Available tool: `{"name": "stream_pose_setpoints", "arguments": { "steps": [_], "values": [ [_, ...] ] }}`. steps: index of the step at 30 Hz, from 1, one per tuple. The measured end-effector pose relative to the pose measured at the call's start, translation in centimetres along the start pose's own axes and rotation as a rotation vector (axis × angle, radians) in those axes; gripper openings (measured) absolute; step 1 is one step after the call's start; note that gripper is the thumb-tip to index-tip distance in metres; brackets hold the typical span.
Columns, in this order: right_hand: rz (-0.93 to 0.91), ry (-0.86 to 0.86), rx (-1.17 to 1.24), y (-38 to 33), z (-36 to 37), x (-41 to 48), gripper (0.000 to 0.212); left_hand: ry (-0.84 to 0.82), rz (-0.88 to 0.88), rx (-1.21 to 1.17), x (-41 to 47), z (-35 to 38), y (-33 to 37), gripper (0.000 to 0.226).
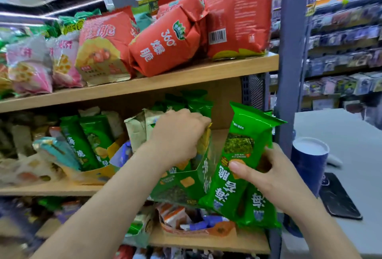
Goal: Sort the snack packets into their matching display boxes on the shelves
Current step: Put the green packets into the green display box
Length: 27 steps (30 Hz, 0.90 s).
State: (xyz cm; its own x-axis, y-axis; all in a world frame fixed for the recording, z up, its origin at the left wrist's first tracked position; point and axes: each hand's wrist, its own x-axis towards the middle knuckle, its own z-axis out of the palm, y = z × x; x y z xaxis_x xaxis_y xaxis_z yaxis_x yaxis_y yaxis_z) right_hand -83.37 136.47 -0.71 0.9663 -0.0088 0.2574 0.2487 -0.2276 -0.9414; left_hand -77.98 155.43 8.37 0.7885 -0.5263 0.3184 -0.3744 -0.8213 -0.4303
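Lying red bag (165, 39): "360° 爆脆"
Tall red bag (237, 10): "烧土豆", plus a barcode
Green packet (233, 167): "海苔脆", printed lengthwise

Large bags (165, 43) crowd the top shelf (186, 76). Below it, on the middle shelf (41, 190), a display box (182, 184) stands at the right end, with a second box (97, 174) to its left. The left grip (177, 134) reaches into the display box. The right grip (266, 174) holds packets (237, 155) just right of the display box. Further right, a cup (309, 161) and a phone (339, 198) sit on the desk (341, 130).

I hold 2 green packets (237, 155); nearby, 1 green display box (182, 188), 2 pink bags (29, 66), 1 blue cup (309, 161), 1 phone (339, 196).
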Motion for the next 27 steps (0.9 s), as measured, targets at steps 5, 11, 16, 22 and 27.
{"name": "stream_pose_setpoints", "arguments": {
  "steps": [5,11,16,22,27],
  "values": [
    [-0.033,-0.086,-0.007,0.2,-0.2,0.3,0.032,-0.175,-0.033,0.141,1.9,0.0,-0.1,0.056],
    [-0.08,-0.095,0.004,-0.1,-0.8,0.4,0.027,-0.246,-0.073,0.116,1.9,0.1,-0.2,0.034],
    [-0.112,-0.056,0.084,-0.6,-1.0,0.2,0.038,-0.281,0.041,0.24,1.7,-1.2,0.1,0.031],
    [-0.304,0.004,0.388,-2.6,-0.9,-0.5,0.057,-0.329,0.097,0.085,1.5,-2.1,-2.3,0.037],
    [-0.474,0.204,0.442,-5.1,-0.6,-0.4,0.039,-0.306,-0.004,-0.224,-0.8,-2.0,-4.7,0.033]
  ]
}}
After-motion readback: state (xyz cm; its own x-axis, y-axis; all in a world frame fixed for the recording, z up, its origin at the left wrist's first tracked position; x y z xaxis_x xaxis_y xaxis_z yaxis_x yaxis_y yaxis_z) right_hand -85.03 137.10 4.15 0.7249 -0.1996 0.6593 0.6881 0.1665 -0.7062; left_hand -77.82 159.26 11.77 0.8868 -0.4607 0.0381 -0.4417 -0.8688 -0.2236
